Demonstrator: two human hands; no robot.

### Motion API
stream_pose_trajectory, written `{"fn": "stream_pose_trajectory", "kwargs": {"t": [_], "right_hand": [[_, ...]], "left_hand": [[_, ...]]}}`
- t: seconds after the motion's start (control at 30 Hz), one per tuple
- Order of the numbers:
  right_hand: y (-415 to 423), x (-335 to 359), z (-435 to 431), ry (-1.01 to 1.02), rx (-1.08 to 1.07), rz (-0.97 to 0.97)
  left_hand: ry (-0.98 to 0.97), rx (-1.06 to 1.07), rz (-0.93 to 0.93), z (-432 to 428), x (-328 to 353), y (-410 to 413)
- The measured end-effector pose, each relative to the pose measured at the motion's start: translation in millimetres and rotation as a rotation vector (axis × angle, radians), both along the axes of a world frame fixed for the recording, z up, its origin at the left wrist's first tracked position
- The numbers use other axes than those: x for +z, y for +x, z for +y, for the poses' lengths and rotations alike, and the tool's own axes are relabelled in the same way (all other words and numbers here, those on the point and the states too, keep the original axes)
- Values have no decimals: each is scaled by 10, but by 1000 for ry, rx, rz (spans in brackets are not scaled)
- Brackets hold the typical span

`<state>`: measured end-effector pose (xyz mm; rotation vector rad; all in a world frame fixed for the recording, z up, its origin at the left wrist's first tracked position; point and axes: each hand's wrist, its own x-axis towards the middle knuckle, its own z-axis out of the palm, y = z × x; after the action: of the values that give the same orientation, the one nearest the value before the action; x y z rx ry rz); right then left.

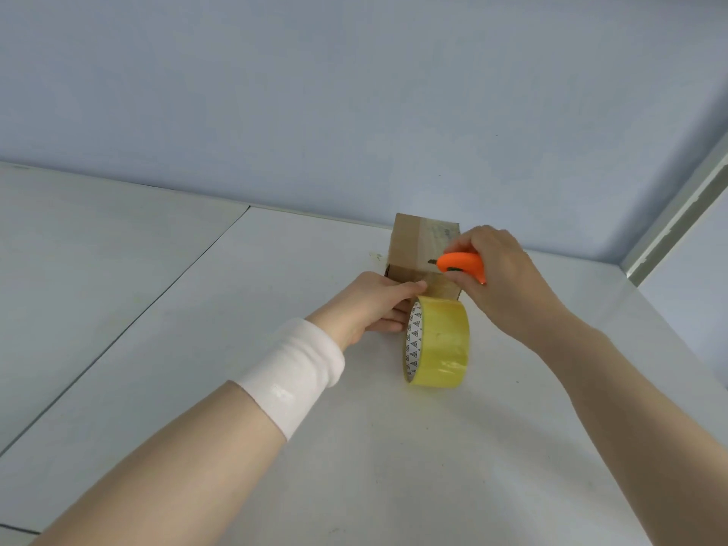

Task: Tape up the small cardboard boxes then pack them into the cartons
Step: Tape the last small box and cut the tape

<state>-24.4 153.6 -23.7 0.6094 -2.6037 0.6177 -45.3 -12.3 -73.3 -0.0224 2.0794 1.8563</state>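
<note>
The small cardboard box (423,250) sat on the white table (354,447), toward the far edge and close to the pale blue wall (354,92). A strip of clear tape ran across its brown top, and a dark gap showed at its left corner. Whether the far part of the top was a raised flap or lay flat, I could not tell.

The person's left hand (378,305), with a white wristband (299,368) on the forearm behind it, held the box from the near side. The thumb lay along the top edge, pressing on the tape, and the fingers curled against the front face.

The yellowish tape roll (441,344) stood on its edge on the table just in front of the box, beside the left hand's fingers. Its tape led up onto the box top.

The right hand (500,277) was clenched around an orange cutter (463,266), held above the right side of the box. The small blade tip pointed left, just over the taped top. I could not make out whether the blade touched the tape.

A thin dark seam crossed the table on the left, and a pale metal frame (677,214) ran up the right-hand corner of the room
</note>
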Motion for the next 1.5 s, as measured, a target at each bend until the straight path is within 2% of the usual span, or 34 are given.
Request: {"fn": "stream_pose_trajectory", "kwargs": {"t": [0.37, 0.6, 1.0, 1.13, 1.3, 1.4, 1.5], "right_hand": [[-49, -108, -49, 87, 60, 2], [-55, -108, -64, 50, 63, 9], [17, -33, 169, 59, -25, -44], [53, -53, 253, -91, -19, -35], [37, -80, 161, -166, 17, -3], [-24, -75, 60, -303, 9, -5], [-129, -115, -13, -283, -85, -66]], "left_hand": [[-10, -9, 36, 22, 32, 33], [18, 8, 62, 22, 17, 8], [-14, -3, 89, 16, 30, -22], [4, -18, 68, -18, 20, -10], [21, -49, 63, 2, 45, -1], [23, -64, 56, -10, 70, 2], [42, -105, 52, -34, 111, 47]]}}
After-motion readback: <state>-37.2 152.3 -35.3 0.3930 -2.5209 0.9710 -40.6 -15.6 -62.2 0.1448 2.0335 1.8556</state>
